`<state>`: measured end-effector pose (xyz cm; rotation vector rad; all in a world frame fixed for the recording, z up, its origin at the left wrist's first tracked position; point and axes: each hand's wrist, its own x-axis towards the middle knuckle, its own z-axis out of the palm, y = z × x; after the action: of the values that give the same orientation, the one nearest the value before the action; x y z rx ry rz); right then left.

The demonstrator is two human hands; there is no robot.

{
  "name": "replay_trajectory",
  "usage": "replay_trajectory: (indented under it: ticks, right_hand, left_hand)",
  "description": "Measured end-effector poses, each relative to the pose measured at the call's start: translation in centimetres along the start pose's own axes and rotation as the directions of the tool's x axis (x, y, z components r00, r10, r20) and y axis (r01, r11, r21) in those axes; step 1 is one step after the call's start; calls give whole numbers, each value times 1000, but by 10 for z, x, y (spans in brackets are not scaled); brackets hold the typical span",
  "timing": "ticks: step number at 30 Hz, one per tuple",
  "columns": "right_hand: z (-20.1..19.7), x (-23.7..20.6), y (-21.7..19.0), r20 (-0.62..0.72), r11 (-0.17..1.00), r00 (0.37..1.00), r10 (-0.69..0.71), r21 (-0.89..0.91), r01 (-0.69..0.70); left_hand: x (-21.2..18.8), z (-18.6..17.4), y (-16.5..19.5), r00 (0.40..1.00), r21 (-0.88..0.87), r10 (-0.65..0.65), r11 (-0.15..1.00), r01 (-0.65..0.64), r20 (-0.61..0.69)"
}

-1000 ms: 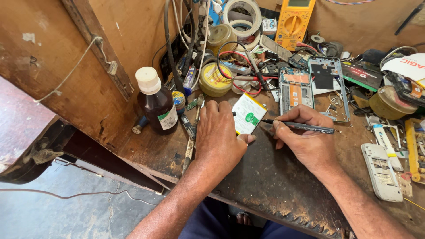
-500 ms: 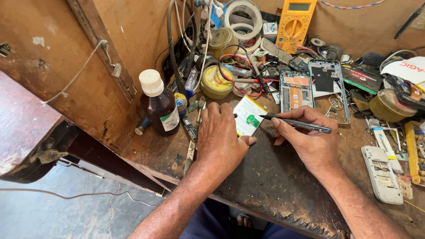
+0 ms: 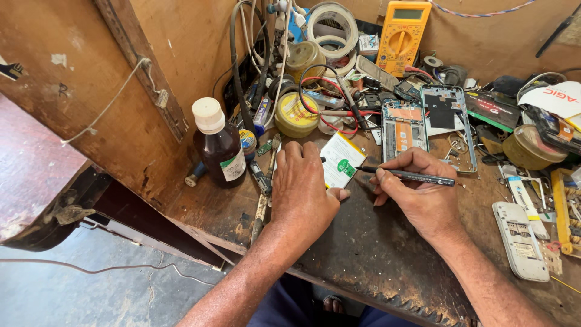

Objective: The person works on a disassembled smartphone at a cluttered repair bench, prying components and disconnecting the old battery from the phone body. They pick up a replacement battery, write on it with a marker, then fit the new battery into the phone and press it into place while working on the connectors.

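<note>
A flat white phone battery (image 3: 341, 162) with a green mark lies on the dark wooden workbench (image 3: 375, 254). My left hand (image 3: 302, 191) presses down on its left side, fingers spread flat over it. My right hand (image 3: 423, 194) grips a thin black tool (image 3: 405, 175) like a pen, its tip pointing left and touching the battery's right edge. Just beyond the hands lie two opened phone bodies (image 3: 402, 127) with their insides showing.
A brown glass bottle (image 3: 218, 148) with a white cap stands at the left. Behind are a yellow multimeter (image 3: 402, 36), tape rolls (image 3: 330, 27), a round tin (image 3: 295, 115) and tangled wires. A white phone shell (image 3: 520, 239) lies at the right among small parts.
Both hands stay in nearly the same place on the battery. The tool tip has shifted slightly along the battery's edge, and the camera has tilted a little.
</note>
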<state>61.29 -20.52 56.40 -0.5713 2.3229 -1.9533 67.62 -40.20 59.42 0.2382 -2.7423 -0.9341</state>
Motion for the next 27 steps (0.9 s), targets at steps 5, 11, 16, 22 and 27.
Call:
replay_trajectory:
  ticks: [5,11,16,22,27]
  right_hand:
    - [1,1,-1,13,1000,1000,8,16,-8]
    - [4,3,-1,10,999,1000,-9,-35,9]
    - [7,2,-2,-12,1000,1000,-24,17,24]
    - [13,6,-12,-2,1000,1000,-5,-14,5]
    - [21,12,-17,11,998,1000,-13,63,12]
  left_hand:
    - [1,0,0,1000,-2,-4,1000,4,8]
    - [2,-2,-1,1000,-7,-4,1000,4,-4]
    - [2,-4,-3,1000,0,-4,1000,4,12]
    - [0,-10,-6,1000,-2,12,1000,-12,-25]
    - [-1,-12,-6,1000,-12,15,1000,-15,-23]
